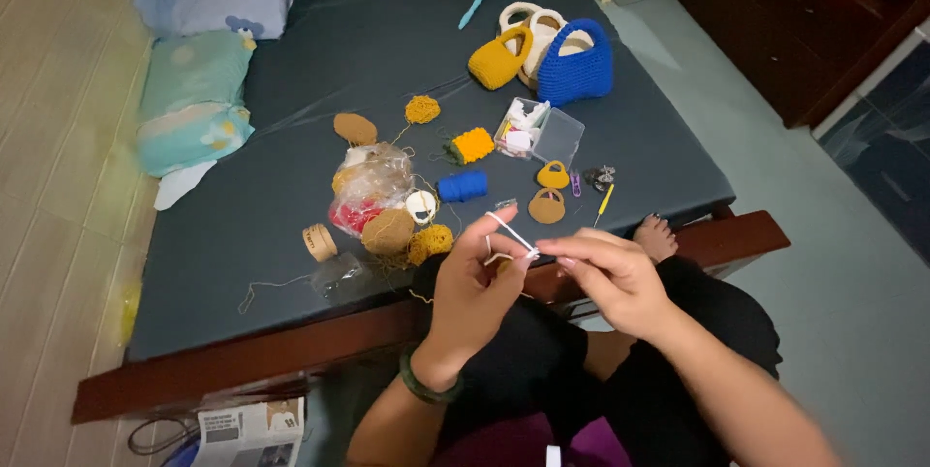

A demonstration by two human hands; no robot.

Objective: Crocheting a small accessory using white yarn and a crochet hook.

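Both grips pinched shut on the white cord, stretched between left hand and right hand.

Head camera looks steeply down, close over hands.

A dark mattress in a wooden frame carries crochet work: a blue bag touching a yellow bag, a spool of blue yarn, a clear plastic box, and a plastic bag of yarn. Two pillows lie at its far left corner; a newspaper rests on the floor.
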